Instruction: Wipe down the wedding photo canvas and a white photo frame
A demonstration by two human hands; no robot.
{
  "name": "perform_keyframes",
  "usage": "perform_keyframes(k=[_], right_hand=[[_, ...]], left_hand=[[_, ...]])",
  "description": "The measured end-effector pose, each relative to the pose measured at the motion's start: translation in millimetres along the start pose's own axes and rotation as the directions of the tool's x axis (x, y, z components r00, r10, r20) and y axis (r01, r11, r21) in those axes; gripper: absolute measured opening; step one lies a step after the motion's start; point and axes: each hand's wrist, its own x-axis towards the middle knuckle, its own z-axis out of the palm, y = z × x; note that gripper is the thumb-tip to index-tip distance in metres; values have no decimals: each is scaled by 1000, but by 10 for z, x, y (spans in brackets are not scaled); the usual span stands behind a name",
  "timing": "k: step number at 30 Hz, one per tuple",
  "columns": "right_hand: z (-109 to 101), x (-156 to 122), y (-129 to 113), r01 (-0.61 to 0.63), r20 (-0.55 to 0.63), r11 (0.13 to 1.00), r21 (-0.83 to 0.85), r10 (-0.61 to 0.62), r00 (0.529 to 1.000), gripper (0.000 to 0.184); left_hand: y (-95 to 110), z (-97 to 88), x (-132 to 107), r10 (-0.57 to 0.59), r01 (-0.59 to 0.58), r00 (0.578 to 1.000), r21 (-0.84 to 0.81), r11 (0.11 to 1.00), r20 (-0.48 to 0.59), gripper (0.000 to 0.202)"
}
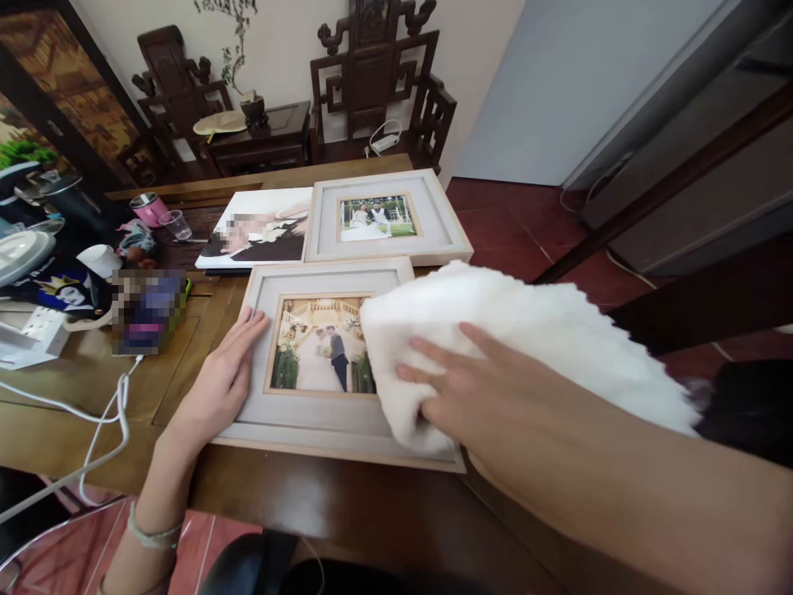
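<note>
A light wood picture frame (pixel 310 423) lies flat on the wooden table (pixel 266 487), a wedding photo in its middle. My left hand (pixel 220 380) rests along the frame's left side, fingers stretched out together over the edge. On the right part of the frame, my right hand (pixel 452 384) presses a fluffy white cloth (pixel 520 322), its thumb tucked into a fold. The cloth covers the frame's right side and trails off to the right. Behind lie a second picture frame (pixel 377 251) and a white-edged photo panel (pixel 273 227), side by side.
On the table's left are a phone (pixel 149 314) on a white charging cable (pixel 124 405), a power strip (pixel 43 330), a pink mug (pixel 149 208), a clear cup (pixel 177 225) and a white cup (pixel 99 260). Carved wooden chairs (pixel 372 83) stand behind.
</note>
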Motion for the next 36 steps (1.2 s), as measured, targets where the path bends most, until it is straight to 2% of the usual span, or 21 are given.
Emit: perform_keyframes(k=[3,5,8,11,15,19,20,22,24,26,28,31,33,36], right_hand=[[-223,200,193,-35,104,997,-62,41,994,35],[-292,328,307,-71,61,989,-130,80,995,38],[-263,401,360,-70,-2,974,-216,71,997,35],[-155,282,201,-62,2,976,-209,64,998,28],[-33,-25,-177,0,14,999,-55,0,1000,13],[-169,-108,-352,96,-6,981,170,-97,995,12],[-244,-55,-344,98,5,977,191,-101,995,12],[-395,143,-286,91,-18,985,146,-89,996,28],[-498,436,-201,77,-143,997,15,-74,987,40],[-526,782,-119,90,-257,988,-126,-120,959,43],[-488,1124,-63,195,-202,955,-224,-242,949,46],[-388,1488,-40,237,-195,946,-221,-281,940,40],[-351,1565,-36,216,-192,961,-170,-247,950,38],[-388,1449,34,162,-140,979,-122,-179,974,38]], left_hand=[[-2,-2,-3,12,-12,1000,-9,1000,1,46],[1,2,-6,14,-14,1000,-16,1000,-6,46],[14,14,-11,-9,8,999,-25,1000,-35,45],[23,30,-10,-28,27,998,-27,999,-59,44],[11,45,-6,-28,27,998,-19,999,-65,44],[-12,48,-14,-18,18,999,-4,1000,-51,45],[-18,48,-17,-15,15,999,-2,1000,-47,45],[-27,47,-20,-5,5,999,-2,1000,-41,46],[-30,45,-19,7,-7,999,-4,1000,-43,46],[-27,42,-15,9,-10,999,-5,1000,-45,46],[-21,39,-11,2,-2,999,-9,1000,-48,45],[-21,38,-12,-4,3,999,-24,1000,-54,44],[-28,39,-18,-1,0,998,-25,1000,-60,43],[-34,37,-28,3,-5,998,-30,1000,-56,43]])
